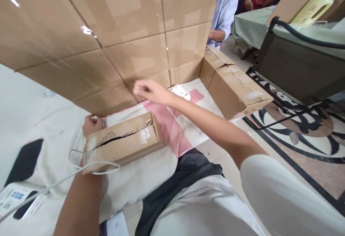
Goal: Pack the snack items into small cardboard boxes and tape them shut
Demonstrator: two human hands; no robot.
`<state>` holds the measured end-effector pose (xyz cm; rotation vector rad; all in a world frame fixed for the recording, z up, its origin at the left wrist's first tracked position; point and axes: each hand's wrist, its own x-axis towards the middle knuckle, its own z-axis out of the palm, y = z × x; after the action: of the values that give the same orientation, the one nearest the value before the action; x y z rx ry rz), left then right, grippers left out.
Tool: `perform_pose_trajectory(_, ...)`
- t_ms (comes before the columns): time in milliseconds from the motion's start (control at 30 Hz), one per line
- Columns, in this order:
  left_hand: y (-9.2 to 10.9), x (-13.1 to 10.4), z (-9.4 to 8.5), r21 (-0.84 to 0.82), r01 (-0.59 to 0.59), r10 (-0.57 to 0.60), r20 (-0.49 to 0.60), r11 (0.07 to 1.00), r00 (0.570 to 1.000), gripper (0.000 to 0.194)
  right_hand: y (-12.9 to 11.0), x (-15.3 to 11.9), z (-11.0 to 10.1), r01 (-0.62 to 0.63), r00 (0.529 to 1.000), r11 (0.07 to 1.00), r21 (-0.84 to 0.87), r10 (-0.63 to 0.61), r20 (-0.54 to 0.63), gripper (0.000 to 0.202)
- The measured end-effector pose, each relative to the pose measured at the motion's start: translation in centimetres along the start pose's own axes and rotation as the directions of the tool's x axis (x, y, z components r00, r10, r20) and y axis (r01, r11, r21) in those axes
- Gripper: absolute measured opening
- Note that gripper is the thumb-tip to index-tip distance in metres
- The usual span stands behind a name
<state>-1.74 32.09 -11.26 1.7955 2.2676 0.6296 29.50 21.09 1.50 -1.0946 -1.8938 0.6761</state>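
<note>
A long cardboard box [129,146] with a torn, taped top seam lies on the cloth-covered table in front of me. My left hand [92,124] is curled closed beyond the box's left end, close to the foot of a wall of stacked cardboard boxes [134,56]. Clear film or tape shines over that stack. In front of its lower boxes hangs my right hand [149,90], its fingers bent inward and slightly blurred. Whatever either hand holds, if anything, is hidden. A thin white cable [105,163] loops over the near left part of the long box.
More taped boxes [229,81] stand at the right end of the table. A black phone-like slab [24,160] lies at left. Behind my right hand is a small white object [180,92]. A dark folding chair [293,67] stands right; a person's blue sleeve [225,6] shows behind the stack.
</note>
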Motion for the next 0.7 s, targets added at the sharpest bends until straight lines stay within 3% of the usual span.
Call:
perform_pose_trajectory(67, 0.5, -0.3, 0.0, 0.02, 0.025, -0.025, -0.005, 0.999, 1.0, 0.036, 1.3, -6.0, 0.0, -0.047, 0.996, 0.998, 0.03, 0.049, -0.07, 0.04)
perform_pose_trajectory(133, 0.9, -0.5, -0.1, 0.048, 0.043, -0.043, -0.006, 0.998, 0.999, 0.038, 2.5, -11.1, 1.6, -0.061, 0.997, 0.995, 0.081, 0.065, -0.048, 0.051)
perform_pose_trajectory(200, 1.3, -0.8, -0.1, 0.088, 0.056, -0.055, -0.012, 0.995, 0.998, 0.041, 3.1, -14.2, 3.8, -0.081, 0.995, 0.979, 0.186, 0.07, 0.064, 0.097)
perform_pose_trajectory(267, 1.6, -1.1, -0.1, 0.131, 0.068, -0.065, -0.025, 0.989, 0.998, 0.044, 3.0, -15.4, 5.9, -0.121, 0.985, 0.962, 0.246, 0.087, 0.147, 0.131)
perform_pose_trajectory(400, 1.7, -1.4, 0.0, 0.196, 0.086, -0.081, -0.034, 0.977, 0.996, 0.045, 1.3, -14.9, 7.6, -0.143, 0.976, 0.976, 0.162, 0.112, 0.188, 0.148)
perform_pose_trajectory(500, 1.6, -1.2, 0.1, 0.229, 0.102, -0.098, -0.029, 0.968, 0.995, 0.047, -0.1, -15.6, 6.4, -0.134, 0.983, 0.988, 0.077, 0.123, 0.133, 0.147)
perform_pose_trajectory(567, 1.5, -1.0, 0.2, 0.247, 0.12, -0.115, -0.033, 0.962, 0.993, 0.05, -0.8, -17.8, 4.7, -0.146, 0.989, 0.988, 0.054, 0.144, 0.031, 0.142)
perform_pose_trajectory(700, 0.6, -0.8, 0.6, 0.247, 0.099, -0.09, -0.046, 0.964, 0.995, 0.055, -2.1, -26.7, 0.9, -0.238, 0.953, 0.97, 0.047, 0.242, -0.182, 0.14)
